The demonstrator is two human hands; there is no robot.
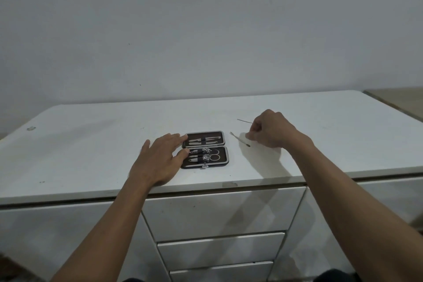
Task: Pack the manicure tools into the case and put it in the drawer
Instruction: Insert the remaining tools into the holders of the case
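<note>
A dark manicure case (pixel 204 149) lies open on the white cabinet top (pixel 91 144), with several metal tools strapped in both halves. My left hand (pixel 158 160) rests flat beside it, fingertips touching the case's left edge. To the right of the case my right hand (pixel 270 129) is closed, pinching a thin metal tool (pixel 243 120) that pokes out to the left above the surface. A second slim tool (pixel 239 139) with a dark tip lies loose on the top just below that hand.
Three white drawers (pixel 219 215) are stacked under the cabinet's front edge, all closed. A plain wall stands behind. A beige surface (pixel 400 101) adjoins at the far right. A small mark (pixel 31 128) sits at the top's far left.
</note>
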